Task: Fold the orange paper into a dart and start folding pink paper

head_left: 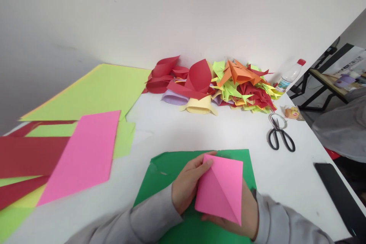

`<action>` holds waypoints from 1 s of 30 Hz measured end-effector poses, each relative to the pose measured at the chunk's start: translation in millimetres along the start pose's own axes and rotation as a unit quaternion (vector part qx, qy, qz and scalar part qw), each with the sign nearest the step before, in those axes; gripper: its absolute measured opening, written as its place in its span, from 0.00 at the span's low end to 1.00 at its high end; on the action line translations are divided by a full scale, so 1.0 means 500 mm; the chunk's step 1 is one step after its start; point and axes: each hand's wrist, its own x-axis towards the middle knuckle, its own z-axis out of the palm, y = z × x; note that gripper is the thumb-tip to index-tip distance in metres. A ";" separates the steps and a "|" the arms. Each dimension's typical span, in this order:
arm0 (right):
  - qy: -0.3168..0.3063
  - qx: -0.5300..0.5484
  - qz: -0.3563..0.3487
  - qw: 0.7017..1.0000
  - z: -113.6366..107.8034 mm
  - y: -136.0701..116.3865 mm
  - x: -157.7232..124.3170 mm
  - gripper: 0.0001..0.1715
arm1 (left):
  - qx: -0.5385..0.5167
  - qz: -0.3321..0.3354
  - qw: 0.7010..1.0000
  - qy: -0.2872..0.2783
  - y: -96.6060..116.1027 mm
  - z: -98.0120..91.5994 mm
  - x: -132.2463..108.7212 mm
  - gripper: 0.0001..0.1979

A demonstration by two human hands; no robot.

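Observation:
A folded pink paper (221, 190), roughly square with a diagonal crease, is held up between my two hands above a green sheet (164, 167). My left hand (190, 177) grips its left side, thumb on the front near the top left corner. Behind the lower right part is my right hand (247, 209). The paper hides most of its fingers, though some show under the bottom edge, closed against the back of the sheet.
Loose coloured sheets lie left, with a pink sheet (85, 152) on top. Along the wall sit rolled red paper shapes (197, 78) and a pile of folded paper (240, 80). Black scissors (281, 137), a bottle (288, 76), a small packet (292, 112) and a black slab (334, 194) are right.

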 end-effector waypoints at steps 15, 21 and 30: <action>0.005 -0.067 0.019 0.998 -0.020 -0.010 0.025 0.37 | 0.524 0.424 0.730 -0.111 0.013 -0.088 0.048 0.22; 0.026 -0.109 -0.026 0.993 -0.028 -0.013 0.039 0.42 | 0.604 0.444 0.638 -0.179 0.006 -0.083 0.044 0.25; -0.037 -0.092 -0.010 0.995 -0.033 -0.025 0.020 0.40 | 0.646 0.430 0.594 -0.213 0.008 -0.098 0.071 0.24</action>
